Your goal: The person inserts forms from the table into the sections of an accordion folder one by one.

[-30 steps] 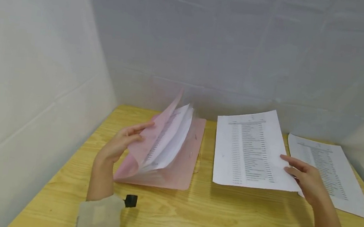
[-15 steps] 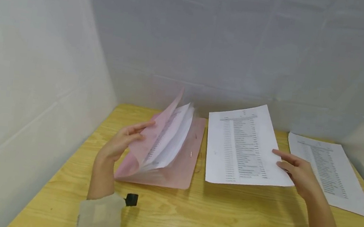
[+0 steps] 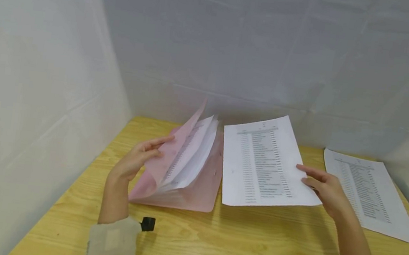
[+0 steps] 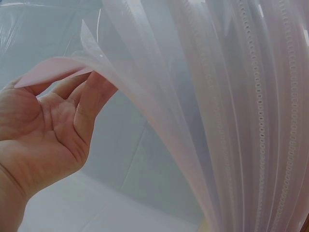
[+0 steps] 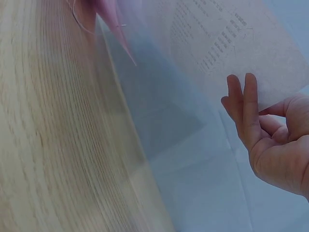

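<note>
Head: left hand point(image 3: 134, 159) grips the raised cover point(image 3: 170, 159) of the open pink folder point(image 3: 200, 198), which sits on the desk point(image 3: 240, 241) to its right; right hand point(image 3: 327, 192) pinches a printed sheet point(image 3: 260, 167) reaching left, second sheet point(image 3: 367, 190) on the desk to its right. Left wrist: clear sleeves point(image 4: 241, 121) fan out right of the hand. Right wrist: desk lies left of the hand.

A folder point(image 3: 199, 197) lies on the worktop point(image 3: 229, 242) right of the left hand point(image 3: 136, 157); a raised sheet point(image 3: 261, 163) is left of the right hand point(image 3: 326, 192), a second sheet point(image 3: 371, 193) right.
</note>
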`<control>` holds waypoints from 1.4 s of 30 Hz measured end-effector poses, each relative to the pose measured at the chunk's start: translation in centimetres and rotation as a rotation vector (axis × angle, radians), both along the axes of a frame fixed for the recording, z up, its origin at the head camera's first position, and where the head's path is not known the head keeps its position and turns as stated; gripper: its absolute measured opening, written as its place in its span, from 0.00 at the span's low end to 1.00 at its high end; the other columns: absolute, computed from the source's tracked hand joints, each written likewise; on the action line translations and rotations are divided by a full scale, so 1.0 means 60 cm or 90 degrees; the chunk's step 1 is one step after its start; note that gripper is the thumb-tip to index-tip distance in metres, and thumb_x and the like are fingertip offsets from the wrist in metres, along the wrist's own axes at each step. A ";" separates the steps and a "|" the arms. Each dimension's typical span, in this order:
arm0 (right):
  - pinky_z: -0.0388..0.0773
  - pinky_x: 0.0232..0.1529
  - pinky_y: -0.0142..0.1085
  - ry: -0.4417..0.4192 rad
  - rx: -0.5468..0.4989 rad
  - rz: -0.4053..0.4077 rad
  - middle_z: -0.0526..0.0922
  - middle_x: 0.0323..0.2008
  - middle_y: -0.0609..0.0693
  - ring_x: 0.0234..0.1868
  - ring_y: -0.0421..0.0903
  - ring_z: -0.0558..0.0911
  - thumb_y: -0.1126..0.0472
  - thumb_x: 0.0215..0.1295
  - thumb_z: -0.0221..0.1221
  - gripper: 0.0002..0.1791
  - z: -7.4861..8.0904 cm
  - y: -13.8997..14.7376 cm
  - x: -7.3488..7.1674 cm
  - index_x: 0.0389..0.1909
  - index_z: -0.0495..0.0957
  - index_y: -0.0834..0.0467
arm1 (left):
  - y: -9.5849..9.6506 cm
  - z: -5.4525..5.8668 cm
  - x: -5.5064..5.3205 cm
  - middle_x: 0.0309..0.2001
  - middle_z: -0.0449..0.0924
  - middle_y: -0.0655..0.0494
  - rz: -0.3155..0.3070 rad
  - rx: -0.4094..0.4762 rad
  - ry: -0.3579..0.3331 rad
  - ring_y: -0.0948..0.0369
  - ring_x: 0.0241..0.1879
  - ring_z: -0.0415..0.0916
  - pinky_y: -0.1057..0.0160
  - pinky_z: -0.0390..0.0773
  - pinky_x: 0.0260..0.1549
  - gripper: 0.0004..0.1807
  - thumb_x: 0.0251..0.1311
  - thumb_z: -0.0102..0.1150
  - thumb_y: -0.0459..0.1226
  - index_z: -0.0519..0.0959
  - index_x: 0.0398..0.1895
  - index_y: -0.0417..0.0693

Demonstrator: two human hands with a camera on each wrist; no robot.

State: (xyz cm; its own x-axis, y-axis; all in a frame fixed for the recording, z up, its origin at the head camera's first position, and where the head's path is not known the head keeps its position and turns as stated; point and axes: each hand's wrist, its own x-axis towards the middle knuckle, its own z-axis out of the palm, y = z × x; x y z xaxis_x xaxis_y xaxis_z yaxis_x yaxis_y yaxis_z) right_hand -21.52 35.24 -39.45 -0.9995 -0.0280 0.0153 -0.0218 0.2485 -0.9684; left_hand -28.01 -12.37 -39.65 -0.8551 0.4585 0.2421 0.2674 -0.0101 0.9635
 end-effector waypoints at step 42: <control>0.75 0.35 0.32 -0.013 -0.015 0.005 0.65 0.58 0.68 0.38 0.40 0.77 0.69 0.64 0.50 0.24 -0.001 -0.126 -0.051 0.61 0.64 0.70 | 0.001 0.001 0.001 0.65 0.61 0.51 0.010 0.001 0.002 0.58 0.66 0.47 0.64 0.57 0.54 0.25 0.61 0.45 0.27 0.64 0.63 0.35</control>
